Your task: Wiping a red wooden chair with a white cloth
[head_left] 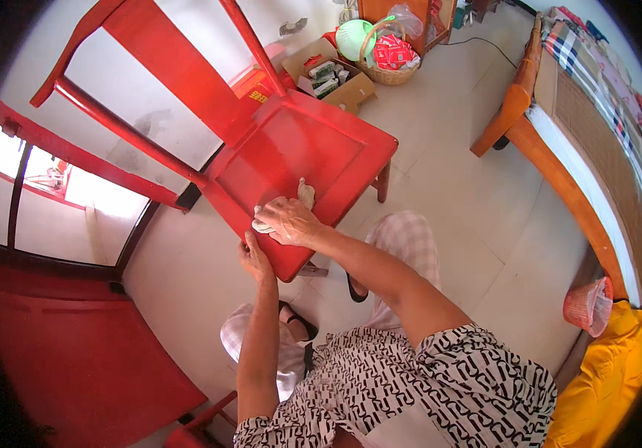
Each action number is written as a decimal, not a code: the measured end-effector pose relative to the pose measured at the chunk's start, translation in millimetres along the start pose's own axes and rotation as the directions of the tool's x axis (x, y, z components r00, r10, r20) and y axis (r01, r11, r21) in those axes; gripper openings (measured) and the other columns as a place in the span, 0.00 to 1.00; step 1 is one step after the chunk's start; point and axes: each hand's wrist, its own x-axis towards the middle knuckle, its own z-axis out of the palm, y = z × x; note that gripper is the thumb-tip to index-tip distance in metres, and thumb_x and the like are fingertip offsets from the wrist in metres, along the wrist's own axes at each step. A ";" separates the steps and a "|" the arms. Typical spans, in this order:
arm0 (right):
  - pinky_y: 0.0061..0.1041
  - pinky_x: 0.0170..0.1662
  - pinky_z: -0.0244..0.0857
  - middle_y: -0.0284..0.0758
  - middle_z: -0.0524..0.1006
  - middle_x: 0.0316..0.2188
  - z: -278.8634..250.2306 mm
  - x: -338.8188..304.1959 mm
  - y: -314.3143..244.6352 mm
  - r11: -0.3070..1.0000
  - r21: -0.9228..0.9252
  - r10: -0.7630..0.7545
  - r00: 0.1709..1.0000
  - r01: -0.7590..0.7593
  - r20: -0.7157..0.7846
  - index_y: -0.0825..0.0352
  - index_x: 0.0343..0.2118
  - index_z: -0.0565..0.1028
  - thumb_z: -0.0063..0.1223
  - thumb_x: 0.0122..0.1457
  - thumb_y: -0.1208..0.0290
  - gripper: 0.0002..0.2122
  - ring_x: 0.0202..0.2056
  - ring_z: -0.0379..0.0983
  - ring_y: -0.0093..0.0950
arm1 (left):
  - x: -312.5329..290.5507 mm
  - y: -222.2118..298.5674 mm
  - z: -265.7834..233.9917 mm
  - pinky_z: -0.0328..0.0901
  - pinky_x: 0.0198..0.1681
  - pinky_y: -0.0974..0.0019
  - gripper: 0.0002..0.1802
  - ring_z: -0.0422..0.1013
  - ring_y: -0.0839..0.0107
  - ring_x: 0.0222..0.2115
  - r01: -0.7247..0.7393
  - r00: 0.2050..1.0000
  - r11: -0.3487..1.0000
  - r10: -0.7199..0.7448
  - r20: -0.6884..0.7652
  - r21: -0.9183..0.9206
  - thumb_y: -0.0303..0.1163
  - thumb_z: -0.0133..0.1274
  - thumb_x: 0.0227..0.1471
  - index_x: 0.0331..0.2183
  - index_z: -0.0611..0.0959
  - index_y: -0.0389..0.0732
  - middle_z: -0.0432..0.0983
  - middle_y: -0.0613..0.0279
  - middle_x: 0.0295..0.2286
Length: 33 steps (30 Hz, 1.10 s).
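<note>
Evidently the right hand (289, 222) has its fingers bunched together over a pale cloth (306, 194), which pokes out on both sides of them, pressed flat on the seat of the red chair (317, 153); that low, bent grip probably lets the palm's weight bear on the wood. Just beside those fingers, nearer the body, the left hand (255, 257) rests against the seat's edge, likely to steady the chair against the pushing; its fingertips are partly hidden, so I cannot tell whether they curl beneath or how tightly they hold. Beyond both sets of fingers rises the backrest (186, 71), turned away from the person, which seems to leave the seat open to reach, while the checked trouser legs (410, 235) flank the near corner below the hands
</note>
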 end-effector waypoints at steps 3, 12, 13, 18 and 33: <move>0.39 0.45 0.70 0.34 0.76 0.40 1.3 -0.5 0.0 1.000 -0.008 0.007 1.000 -0.007 -0.016 0.60 0.46 0.73 0.64 0.47 0.66 0.21 0.45 0.74 0.37 | -3.1 4.9 0.6 0.67 0.42 0.62 0.38 0.72 0.64 0.35 0.080 0.996 0.996 -0.078 -0.034 0.049 0.60 0.48 0.59 0.43 0.79 0.27 0.78 0.50 0.34; 0.38 0.44 0.71 0.34 0.77 0.39 8.1 3.8 -2.6 0.999 -0.043 -0.008 1.000 0.008 -0.019 0.61 0.46 0.74 0.64 0.47 0.66 0.21 0.43 0.75 0.35 | -29.4 2.6 -11.1 0.67 0.45 0.59 0.40 0.73 0.61 0.38 0.157 0.987 0.987 -0.158 0.039 0.041 0.63 0.41 0.61 0.48 0.77 0.30 0.78 0.48 0.39; 0.37 0.44 0.70 0.34 0.77 0.39 7.7 4.4 -3.0 0.999 -0.033 -0.009 1.000 0.009 -0.008 0.62 0.45 0.75 0.63 0.48 0.65 0.20 0.42 0.75 0.35 | -35.2 -0.5 -13.4 0.67 0.45 0.59 0.40 0.73 0.61 0.38 0.159 0.987 0.987 -0.160 0.032 0.039 0.63 0.41 0.61 0.48 0.77 0.30 0.78 0.48 0.39; 0.38 0.45 0.70 0.35 0.76 0.41 10.0 3.2 -4.1 0.999 -0.044 -0.002 1.000 0.003 0.015 0.63 0.47 0.74 0.63 0.48 0.65 0.21 0.43 0.74 0.35 | -50.6 -4.9 -13.2 0.66 0.46 0.59 0.41 0.73 0.58 0.39 0.163 0.985 0.979 -0.168 0.026 0.118 0.64 0.40 0.61 0.50 0.76 0.31 0.77 0.45 0.40; 0.40 0.48 0.67 0.35 0.75 0.43 12.5 1.6 4.0 1.000 0.019 0.013 0.999 -0.014 0.031 0.62 0.51 0.72 0.63 0.49 0.66 0.24 0.47 0.72 0.37 | -49.6 5.8 -6.3 0.65 0.53 0.59 0.41 0.69 0.60 0.51 0.338 0.936 0.936 -0.324 0.139 -0.096 0.62 0.42 0.61 0.59 0.66 0.35 0.68 0.51 0.54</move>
